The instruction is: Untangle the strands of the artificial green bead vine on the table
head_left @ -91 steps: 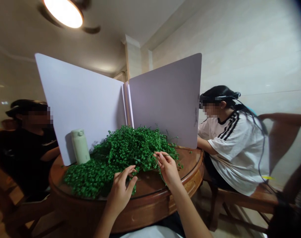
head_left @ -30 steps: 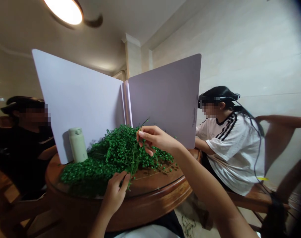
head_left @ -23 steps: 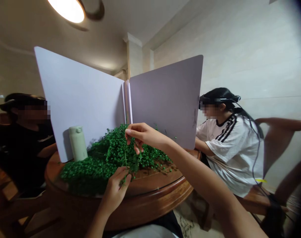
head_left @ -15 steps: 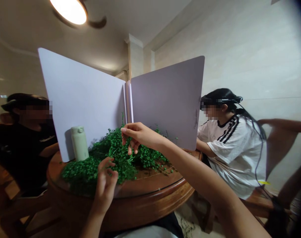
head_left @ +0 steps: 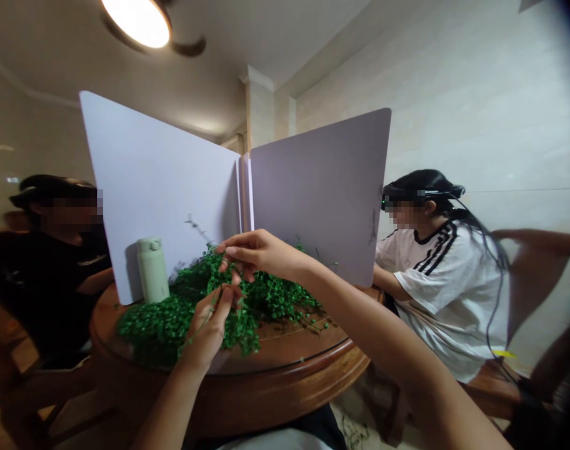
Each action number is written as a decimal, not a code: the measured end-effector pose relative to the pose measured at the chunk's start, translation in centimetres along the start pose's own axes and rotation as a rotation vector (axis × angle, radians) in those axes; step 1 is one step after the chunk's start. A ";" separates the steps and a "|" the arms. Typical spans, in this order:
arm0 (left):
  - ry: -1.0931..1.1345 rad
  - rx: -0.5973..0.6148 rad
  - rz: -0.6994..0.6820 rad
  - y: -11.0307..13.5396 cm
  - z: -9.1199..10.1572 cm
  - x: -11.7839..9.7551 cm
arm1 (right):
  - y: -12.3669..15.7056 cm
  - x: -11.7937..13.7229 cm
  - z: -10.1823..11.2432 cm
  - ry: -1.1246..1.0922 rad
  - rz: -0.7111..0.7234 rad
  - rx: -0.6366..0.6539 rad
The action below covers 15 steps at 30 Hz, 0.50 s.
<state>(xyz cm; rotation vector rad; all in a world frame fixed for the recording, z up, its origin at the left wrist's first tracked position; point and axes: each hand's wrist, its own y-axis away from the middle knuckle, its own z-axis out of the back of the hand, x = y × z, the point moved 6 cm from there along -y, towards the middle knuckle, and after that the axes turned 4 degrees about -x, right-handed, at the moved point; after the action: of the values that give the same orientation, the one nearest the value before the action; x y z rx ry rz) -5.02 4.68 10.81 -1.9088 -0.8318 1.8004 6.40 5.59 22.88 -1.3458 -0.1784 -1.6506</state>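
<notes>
A heap of green sprigs with small round leaves (head_left: 172, 322) lies on a round wooden table (head_left: 285, 381). My right hand (head_left: 259, 253) hovers over the heap with thumb and forefinger pinched on a thin sprig stem (head_left: 197, 228) that sticks up to the left. My left hand (head_left: 210, 328) is raised just below it, fingers curled around the lower part of a sprig, touching the heap's near side.
Two white divider boards (head_left: 167, 187) stand upright behind the heap, with a pale green bottle (head_left: 152, 270) against the left one. One person in black (head_left: 50, 262) sits at the left, another in a white striped shirt (head_left: 439, 275) at the right. Wooden chairs surround the table.
My right hand has lifted from the table's near edge and moved left over the heap with a stem. My left hand has risen from the table edge to just under it.
</notes>
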 end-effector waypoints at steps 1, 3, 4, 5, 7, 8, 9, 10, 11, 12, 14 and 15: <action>0.035 0.014 0.010 0.2 -0.3 -0.2 | -0.1 0.0 -0.1 -0.030 0.004 0.037; 0.097 0.057 0.030 0.6 -0.8 -0.7 | 0.1 0.2 -0.4 -0.029 0.041 0.110; 0.126 0.085 0.042 0.8 -1.1 -0.9 | 0.3 0.4 -0.6 0.008 0.079 0.142; 0.159 0.107 0.060 0.9 -1.3 -1.1 | 0.5 0.7 -0.7 0.064 0.126 0.164; 0.243 0.124 0.117 1.2 -1.6 -1.4 | 1.3 1.2 -0.9 0.221 0.215 0.175; 0.295 0.119 0.153 1.3 -1.6 -1.5 | 1.7 1.3 -1.0 0.314 0.246 0.168; 0.342 0.108 0.195 1.5 -1.6 -1.5 | 2.0 1.3 -1.1 0.403 0.265 0.156; 0.384 0.092 0.239 1.6 -1.6 -1.4 | 2.4 1.3 -1.2 0.472 0.276 0.144; 0.420 0.074 0.279 1.8 -1.5 -1.3 | 2.8 1.1 -1.4 0.511 0.282 0.129; 0.449 0.060 0.315 2.1 -1.5 -1.1 | 3.2 0.8 -1.5 0.525 0.287 0.109; 0.479 0.039 0.371 2.6 -1.4 -0.5 | 3.9 -0.2 -1.7 0.495 0.304 0.043; 0.482 0.036 0.390 2.9 -1.3 -0.1 | 4.3 -0.8 -1.8 0.469 0.319 -0.007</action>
<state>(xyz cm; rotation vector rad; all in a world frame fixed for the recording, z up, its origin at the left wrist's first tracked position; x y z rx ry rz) -3.28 2.65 9.14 -2.4613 -0.2726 1.4185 8.29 2.67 19.67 -0.9023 0.3043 -1.6387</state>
